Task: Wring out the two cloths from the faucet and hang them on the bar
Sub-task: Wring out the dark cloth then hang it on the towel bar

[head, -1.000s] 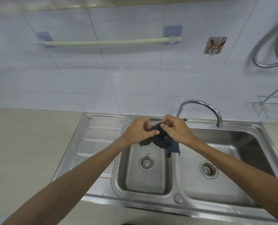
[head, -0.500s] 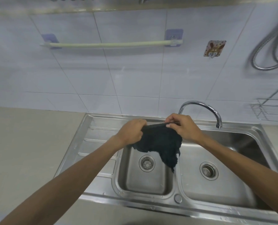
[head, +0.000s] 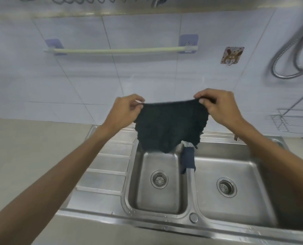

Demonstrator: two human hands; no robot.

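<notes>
A dark green cloth [head: 170, 126] hangs spread out above the sink, held by its top edge. My left hand [head: 125, 110] pinches its left corner and my right hand [head: 218, 105] pinches its right corner. A second, dark blue cloth [head: 187, 160] lies draped over the divider between the two basins. The pale towel bar [head: 120, 50] is on the tiled wall above, with nothing on it. The faucet is hidden behind the cloth and my right arm.
The steel double sink [head: 191, 218] has a ribbed drainboard [head: 108, 165] on its left and a beige counter beyond. A wire rack [head: 295, 121] and a metal hose [head: 288, 64] are on the wall at right, with a sticker hook [head: 231, 55] nearby.
My hands have moved apart and risen, unfolding the bunched green cloth and lifting it up toward the wall. The blue cloth on the divider has come into view.
</notes>
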